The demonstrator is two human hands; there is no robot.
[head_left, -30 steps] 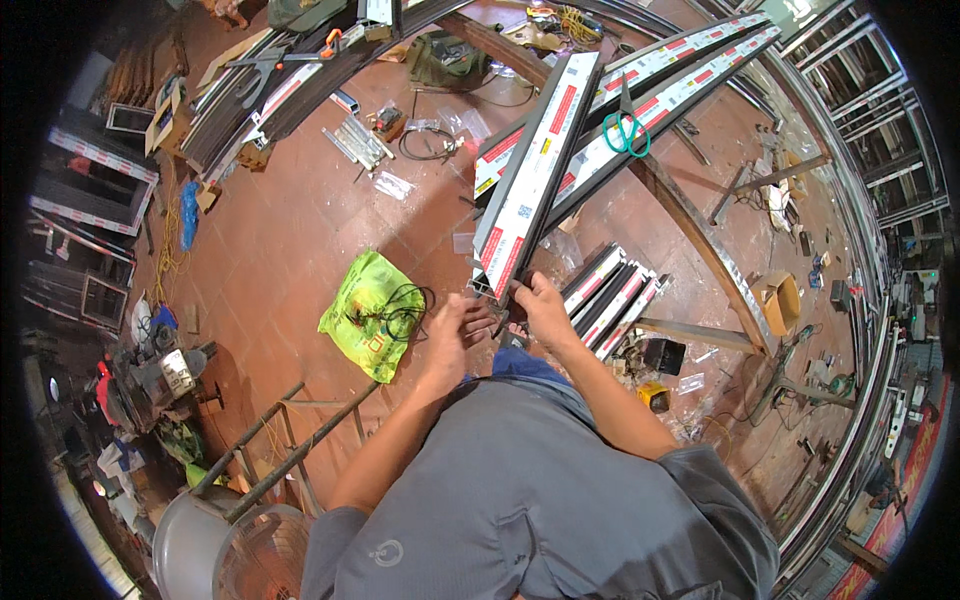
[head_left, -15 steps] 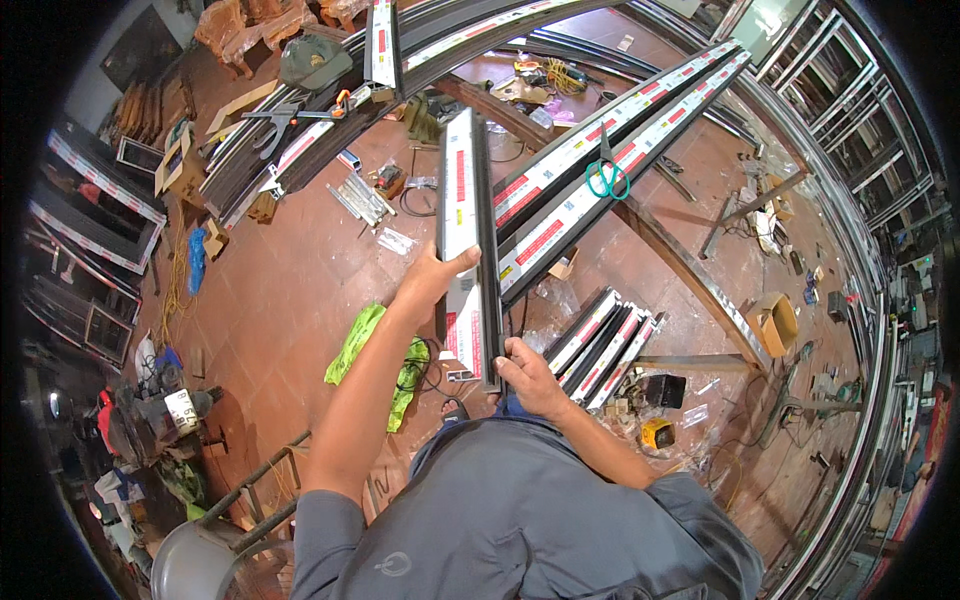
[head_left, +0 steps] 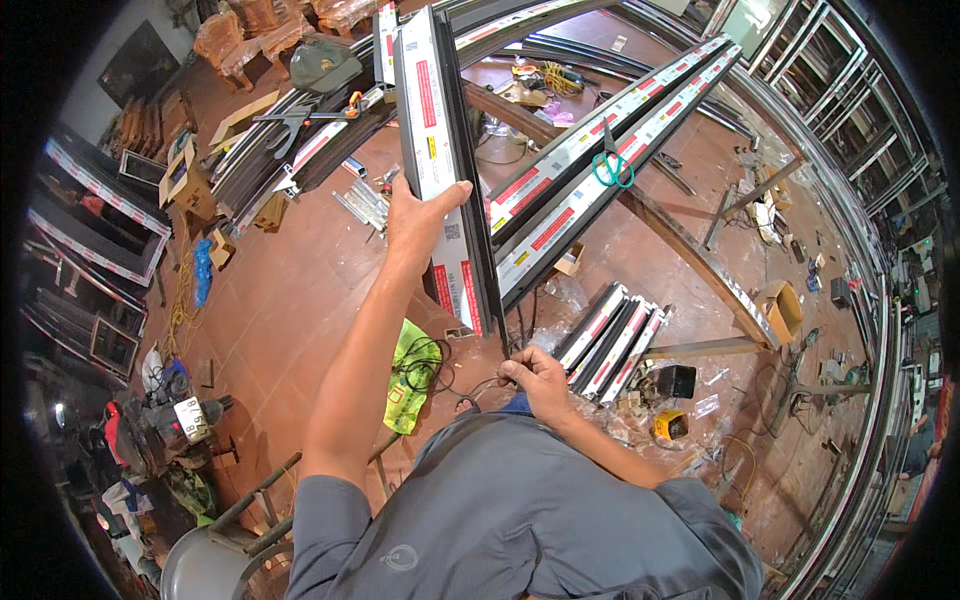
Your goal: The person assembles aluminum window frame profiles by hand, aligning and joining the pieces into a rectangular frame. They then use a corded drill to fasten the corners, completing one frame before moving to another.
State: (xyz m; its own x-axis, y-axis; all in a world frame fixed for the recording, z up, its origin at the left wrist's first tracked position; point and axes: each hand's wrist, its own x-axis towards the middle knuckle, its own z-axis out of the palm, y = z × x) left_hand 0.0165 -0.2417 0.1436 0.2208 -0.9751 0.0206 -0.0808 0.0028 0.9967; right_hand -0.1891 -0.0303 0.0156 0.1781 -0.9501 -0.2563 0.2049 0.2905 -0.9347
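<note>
My left hand (head_left: 415, 228) is wrapped around a dark metal profile (head_left: 428, 130) covered with white-and-red film, its thumb across the film. The profile is raised in front of me, its near end above the floor. Just below that end, my right hand (head_left: 540, 384) pinches a thin black strip (head_left: 505, 342), which looks like a rubber gasket and runs up to the profile's right edge. Right of the profile, scissors (head_left: 612, 170) with teal handles lie on two long film-covered profiles (head_left: 560, 226).
Several short profiles (head_left: 612, 342) lie stacked to my right, near a yellow-and-black object (head_left: 670, 427). A metal beam (head_left: 700, 265) crosses behind them. At left are a bright green bag (head_left: 408, 375) and a grey stool (head_left: 200, 562). More profiles and a cap (head_left: 325, 65) sit at far left.
My left hand has lifted the profile up, away from me and slightly left. My right hand has come off the profile's near end and now holds the black strip below it.
</note>
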